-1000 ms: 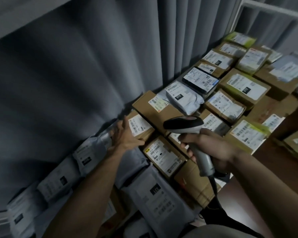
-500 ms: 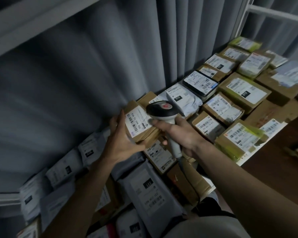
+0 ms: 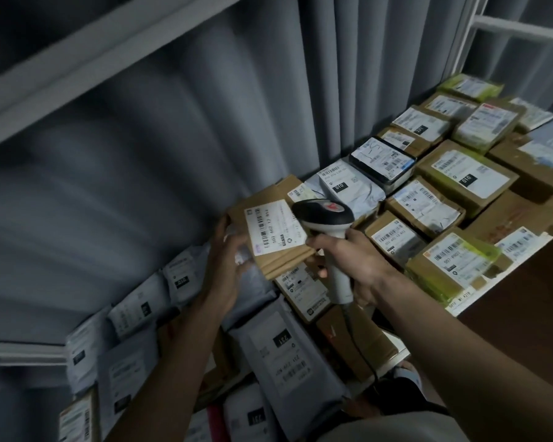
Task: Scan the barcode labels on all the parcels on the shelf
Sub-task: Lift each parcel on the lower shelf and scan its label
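The cardboard parcel [image 3: 273, 240] is now tipped up higher off the shelf [image 3: 393, 342] by the left hand [image 3: 225, 266] gripping its edge, and the scanner [image 3: 324, 224], held by the right hand [image 3: 356, 266], has been brought right against its label [image 3: 273, 229].

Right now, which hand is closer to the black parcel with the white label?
Right. The right hand, gripping the barcode scanner, sits just below-left of the black parcel; the left hand is farther left, holding a tilted cardboard parcel.
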